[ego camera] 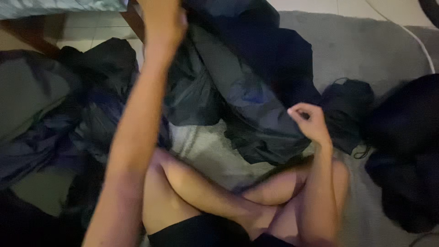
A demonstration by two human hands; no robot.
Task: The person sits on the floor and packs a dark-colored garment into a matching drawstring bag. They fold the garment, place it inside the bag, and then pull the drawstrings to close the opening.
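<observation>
Head view, looking down at a seated person with crossed bare legs on a pale grey shaggy carpet (366,50).

Containers: none can be made out with certainty. A dark rounded soft mass (407,151) at the right edge may be a bag or more cloth; cannot tell, and nothing shows of any contents.

Main item: one large dark navy, slightly shiny fabric garment (256,91), crumpled and draped from the top centre down to the carpet in front of the legs. Its exact kind (jacket or similar) is not clear because of blur.

Left hand (162,20): raised high at the top of the frame, fingers closed around the upper part of the garment, holding it up. The cloth hangs downward and to the right from this hand.

Right hand (308,121): lower, at right of centre, fingers curled together in a pinch on the lower edge of the same garment. The bulk of the cloth lies above and to the left of this hand.

Count: two hands, both on one garment. One heap of further dark crumpled cloth (82,114) lies at left, beside the left forearm; separate pieces in it cannot be counted. One smaller black bundle (347,105) lies just right of the right hand. One thin white cord (411,36) curves across the carpet, upper right. Pale floor tiles (91,32) show at upper left.
</observation>
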